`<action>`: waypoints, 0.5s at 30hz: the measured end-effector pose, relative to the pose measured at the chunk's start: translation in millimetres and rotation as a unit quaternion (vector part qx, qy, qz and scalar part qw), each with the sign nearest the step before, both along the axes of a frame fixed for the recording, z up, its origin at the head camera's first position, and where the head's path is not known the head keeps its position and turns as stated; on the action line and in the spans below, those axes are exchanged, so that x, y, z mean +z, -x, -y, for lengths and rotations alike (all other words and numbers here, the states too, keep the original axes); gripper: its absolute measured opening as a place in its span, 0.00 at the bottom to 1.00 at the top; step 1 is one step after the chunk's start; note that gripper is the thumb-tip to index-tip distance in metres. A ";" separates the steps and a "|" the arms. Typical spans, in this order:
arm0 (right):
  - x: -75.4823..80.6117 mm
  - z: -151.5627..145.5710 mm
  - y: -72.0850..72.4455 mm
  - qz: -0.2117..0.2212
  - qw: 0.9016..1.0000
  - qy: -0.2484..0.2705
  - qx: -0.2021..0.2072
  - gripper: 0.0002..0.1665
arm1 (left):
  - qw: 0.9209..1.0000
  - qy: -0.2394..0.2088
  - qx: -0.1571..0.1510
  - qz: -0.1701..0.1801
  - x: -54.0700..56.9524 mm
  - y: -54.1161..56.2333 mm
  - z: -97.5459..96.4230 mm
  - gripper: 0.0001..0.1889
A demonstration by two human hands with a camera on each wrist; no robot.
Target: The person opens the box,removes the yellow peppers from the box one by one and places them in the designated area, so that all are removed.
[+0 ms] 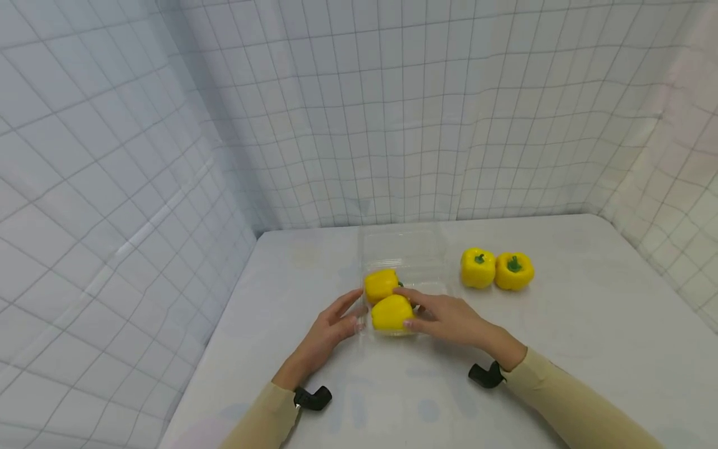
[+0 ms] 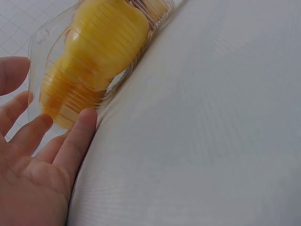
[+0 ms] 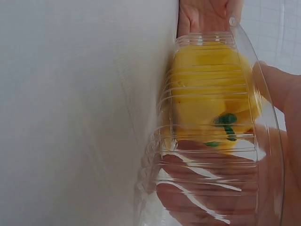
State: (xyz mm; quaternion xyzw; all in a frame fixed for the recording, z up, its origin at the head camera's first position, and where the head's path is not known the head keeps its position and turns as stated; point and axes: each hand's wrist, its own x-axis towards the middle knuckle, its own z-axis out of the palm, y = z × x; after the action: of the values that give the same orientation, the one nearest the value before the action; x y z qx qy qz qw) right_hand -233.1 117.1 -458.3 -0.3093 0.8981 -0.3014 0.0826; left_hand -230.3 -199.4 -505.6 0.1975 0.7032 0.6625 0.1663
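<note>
A clear plastic clamshell container (image 1: 432,288) lies on the table with its lid (image 1: 401,244) folded open toward the back. Two yellow bell peppers sit in its left half: a near one (image 1: 391,313) lying on its side and a far one (image 1: 379,286) behind it. My right hand (image 1: 455,320) reaches over the rim and holds the near pepper, thumb in front and fingers behind, around its stem end (image 3: 225,123). Against the container's left wall rests my left hand (image 1: 330,327), its fingers (image 2: 77,141) extended along the ribbed plastic.
Two more yellow bell peppers, one (image 1: 478,268) beside the other (image 1: 514,270), stand stem up on the white table (image 1: 583,324) right of the container. Grid-patterned white curtains (image 1: 392,112) enclose the back and sides. Both wrists carry black camera mounts (image 1: 313,398).
</note>
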 end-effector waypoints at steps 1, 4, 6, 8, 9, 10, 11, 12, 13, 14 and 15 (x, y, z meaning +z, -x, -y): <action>-0.3 0.6 -0.1 0.002 1.000 -0.001 -0.002 0.42 | 1.000 -0.002 0.000 0.000 -0.1 -0.5 0.5 0.31; -0.3 1.9 -0.2 0.004 1.000 0.002 -0.008 0.42 | 1.000 0.003 0.002 -0.003 0.6 -1.3 1.0 0.31; -0.3 2.5 0.3 0.005 1.000 0.010 -0.011 0.42 | 1.000 0.008 0.004 -0.005 1.2 -1.3 0.9 0.31; 0.1 2.8 0.6 0.007 1.000 0.018 -0.014 0.41 | 1.000 0.012 0.003 -0.007 0.8 -0.9 0.6 0.31; 0.1 2.8 0.7 0.008 1.000 0.023 -0.015 0.41 | 1.000 0.010 0.003 -0.007 0.5 -0.7 0.4 0.31; 0.1 2.9 0.8 0.011 0.999 0.029 -0.015 0.41 | 1.000 0.009 0.003 -0.009 -0.1 -0.5 0.3 0.31; -0.2 3.0 0.9 0.011 0.999 0.034 -0.017 0.41 | 1.000 0.003 0.001 -0.009 -0.8 -0.2 0.2 0.31; -0.1 3.0 0.7 0.013 0.999 0.039 -0.017 0.41 | 1.000 -0.001 -0.001 -0.007 -1.0 -0.1 0.1 0.31; -0.7 2.9 0.7 0.013 0.999 0.040 -0.019 0.40 | 1.000 -0.005 -0.004 -0.006 -1.4 0.2 0.0 0.31; -0.9 2.5 0.6 0.013 0.999 0.042 -0.021 0.41 | 1.000 -0.010 -0.005 -0.003 -1.4 0.6 -0.2 0.30; -1.1 1.9 0.4 0.010 0.999 0.043 -0.023 0.41 | 1.000 -0.014 -0.008 -0.001 -1.3 1.0 -0.5 0.30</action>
State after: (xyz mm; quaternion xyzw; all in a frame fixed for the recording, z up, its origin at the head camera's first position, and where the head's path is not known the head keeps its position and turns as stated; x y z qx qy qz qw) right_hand -233.5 115.2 -459.5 -0.2885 0.8905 -0.3445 0.0716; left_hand -231.3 -198.9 -506.9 0.2060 0.6927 0.6704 0.1682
